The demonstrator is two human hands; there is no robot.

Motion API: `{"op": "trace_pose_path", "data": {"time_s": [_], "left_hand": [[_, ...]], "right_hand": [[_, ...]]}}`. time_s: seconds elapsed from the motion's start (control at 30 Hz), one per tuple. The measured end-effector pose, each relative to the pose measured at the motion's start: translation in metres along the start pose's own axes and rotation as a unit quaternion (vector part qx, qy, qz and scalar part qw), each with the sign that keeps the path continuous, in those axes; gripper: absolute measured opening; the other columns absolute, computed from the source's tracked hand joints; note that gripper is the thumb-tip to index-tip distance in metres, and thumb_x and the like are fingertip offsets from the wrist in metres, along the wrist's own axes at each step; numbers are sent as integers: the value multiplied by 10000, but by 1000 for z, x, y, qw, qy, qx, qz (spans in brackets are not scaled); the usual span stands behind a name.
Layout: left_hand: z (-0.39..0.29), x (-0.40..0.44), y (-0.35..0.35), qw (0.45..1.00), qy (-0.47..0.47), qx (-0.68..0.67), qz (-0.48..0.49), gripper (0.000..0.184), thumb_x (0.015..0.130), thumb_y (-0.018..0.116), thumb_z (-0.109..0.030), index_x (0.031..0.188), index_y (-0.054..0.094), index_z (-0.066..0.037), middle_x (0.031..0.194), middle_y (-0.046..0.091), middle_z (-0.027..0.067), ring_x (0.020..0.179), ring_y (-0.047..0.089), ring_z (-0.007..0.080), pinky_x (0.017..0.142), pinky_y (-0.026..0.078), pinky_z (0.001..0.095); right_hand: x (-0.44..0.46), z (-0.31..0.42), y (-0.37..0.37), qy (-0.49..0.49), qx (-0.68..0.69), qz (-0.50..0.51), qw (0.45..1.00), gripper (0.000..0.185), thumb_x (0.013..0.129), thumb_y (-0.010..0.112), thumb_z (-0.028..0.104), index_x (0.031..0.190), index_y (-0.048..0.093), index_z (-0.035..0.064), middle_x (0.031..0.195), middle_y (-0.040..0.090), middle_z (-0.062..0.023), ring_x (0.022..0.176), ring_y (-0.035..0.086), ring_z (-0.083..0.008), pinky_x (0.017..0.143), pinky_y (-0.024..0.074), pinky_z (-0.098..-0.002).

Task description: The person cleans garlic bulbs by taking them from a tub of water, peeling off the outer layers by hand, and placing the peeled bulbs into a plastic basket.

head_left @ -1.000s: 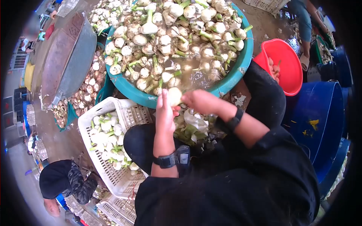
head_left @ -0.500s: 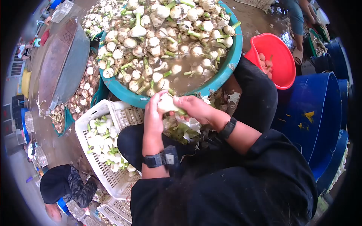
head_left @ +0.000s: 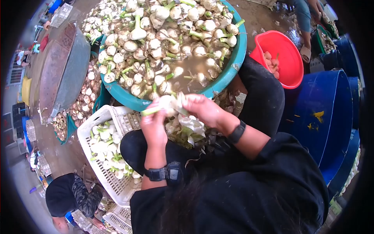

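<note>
My left hand is closed around a fresh garlic bulb, white, its cut green stem pointing left. Pinched in the fingers of my right hand is a pale strip of garlic skin at the bulb's right side; motion smears it a little. Both hands are just in front of the near rim of a large teal tub. Dirty garlic bulbs with stems fill it, partly in muddy water. Below my hands, peeled-off skins are heaped between my knees.
At my left stands a white plastic crate of cleaned garlic. A red basin with pinkish pieces inside is at the right, above blue barrels. A metal wheelbarrow-like tub is at far left. Another person bends at lower left.
The bulb has turned so its stem points left instead of down to the right. My right hand has drawn slightly away to the right, with skin in its fingers.
</note>
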State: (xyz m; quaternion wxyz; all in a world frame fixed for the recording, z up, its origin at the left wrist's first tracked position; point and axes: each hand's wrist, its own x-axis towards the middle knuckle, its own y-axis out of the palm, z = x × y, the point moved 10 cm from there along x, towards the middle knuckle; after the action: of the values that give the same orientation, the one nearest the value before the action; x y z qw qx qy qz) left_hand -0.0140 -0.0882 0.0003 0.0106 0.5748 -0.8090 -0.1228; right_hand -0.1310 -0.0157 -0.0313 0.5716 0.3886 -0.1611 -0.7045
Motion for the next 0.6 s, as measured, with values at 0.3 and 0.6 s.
{"op": "trace_pose_path", "data": {"time_s": [0.3,0.6], "left_hand": [[1,-7,-51,957,-134,-98,-238,167,876,528,-220,854,532,-54,624,545,8,470,490,80,431,422,222],[-43,1,-39,974,67,102,-189,110,844,511,-127,762,477,-62,634,525,5,463,452,86,384,349,254]], "right_hand": [[-37,-8,-19,-88,-808,31,581,232,735,635,311,790,626,86,773,599,-108,756,603,-269,668,474,-386],[-24,55,77,-342,-502,69,791,238,749,629,216,897,616,29,854,576,-136,846,568,-301,723,480,-368]]}}
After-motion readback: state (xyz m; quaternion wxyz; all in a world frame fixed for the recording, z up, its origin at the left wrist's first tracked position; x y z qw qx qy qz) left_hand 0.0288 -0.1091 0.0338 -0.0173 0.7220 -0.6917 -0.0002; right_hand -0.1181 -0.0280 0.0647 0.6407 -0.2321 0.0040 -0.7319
